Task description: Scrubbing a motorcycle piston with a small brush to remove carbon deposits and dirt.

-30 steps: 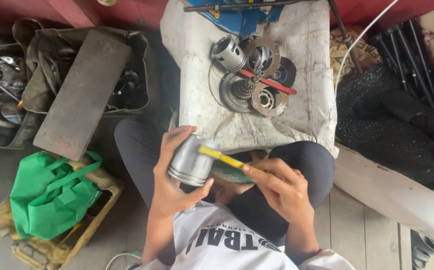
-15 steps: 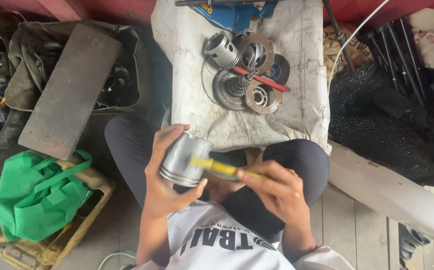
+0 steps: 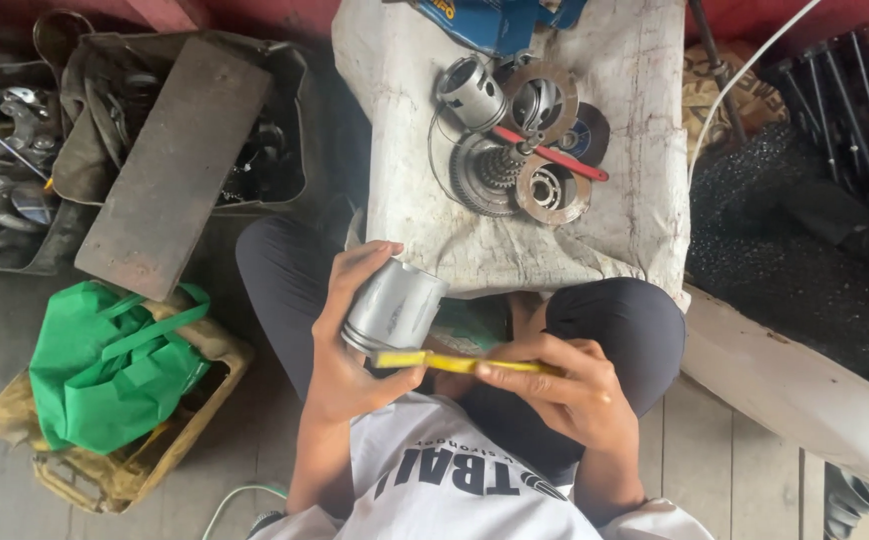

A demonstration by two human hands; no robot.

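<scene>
Lower now: one piston (image 3: 393,306), two hands (image 3: 455,365).

My left hand (image 3: 350,345) covers the near side of the piston (image 3: 395,303). The yellow tool's (image 3: 435,361) far end is hidden in my right hand (image 3: 565,390). The blue part (image 3: 495,20) is cut off at the top edge.

A green bag (image 3: 105,365) sits in a basket (image 3: 145,465); gears (image 3: 515,170) lie on white cloth (image 3: 405,120).
</scene>
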